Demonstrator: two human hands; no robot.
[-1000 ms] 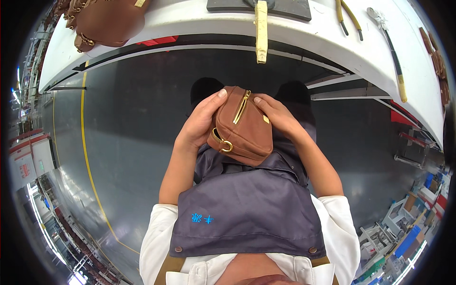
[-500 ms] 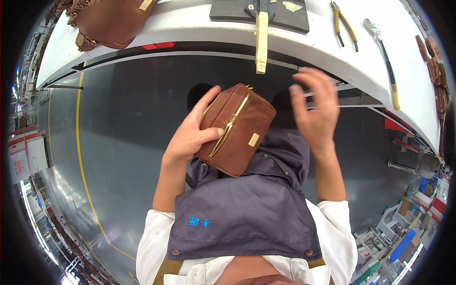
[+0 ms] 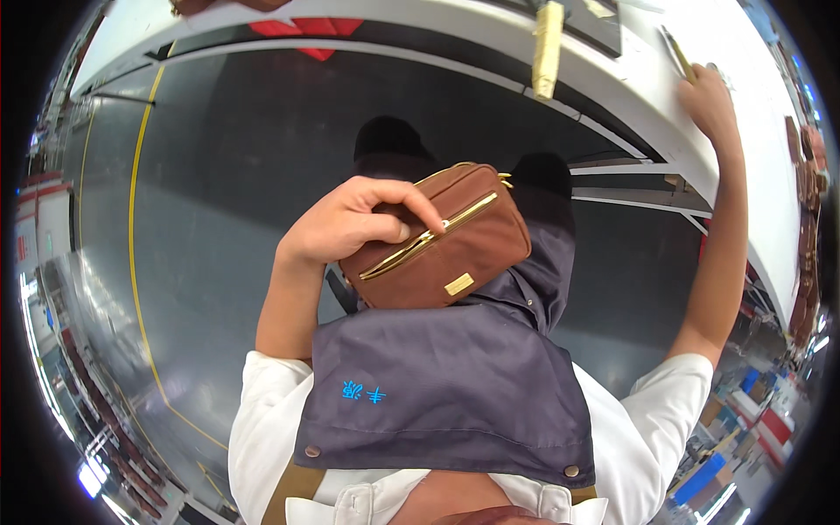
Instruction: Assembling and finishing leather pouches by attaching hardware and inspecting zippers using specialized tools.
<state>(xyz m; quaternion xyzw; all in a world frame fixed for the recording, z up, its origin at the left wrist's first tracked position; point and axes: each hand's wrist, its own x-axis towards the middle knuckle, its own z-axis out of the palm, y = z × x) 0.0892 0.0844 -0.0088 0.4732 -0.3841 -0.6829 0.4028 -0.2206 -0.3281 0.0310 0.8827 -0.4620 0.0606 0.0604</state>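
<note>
A small brown bag with gold zippers and a gold plate rests tilted on my lap. My left hand is curled over its left part, the index fingertip on the front zipper near its slider and the thumb beside it. That zipper is partly parted at its lower left. Out at the right, my right hand is over the white table, its fingers closed at the handle end of yellow-handled pliers. The hand covers part of the handles, and the fingertips are slightly blurred.
The white table curves across the top and down the right. A pale yellow-wrapped bar juts over its edge beside a dark board. Brown pieces lie along the right edge. Red material shows beneath the table.
My right hand has moved from near the bag out to the pliers on the table. My left hand has shifted from gripping the bag's side to its front zipper. The bag sits flatter on my lap.
</note>
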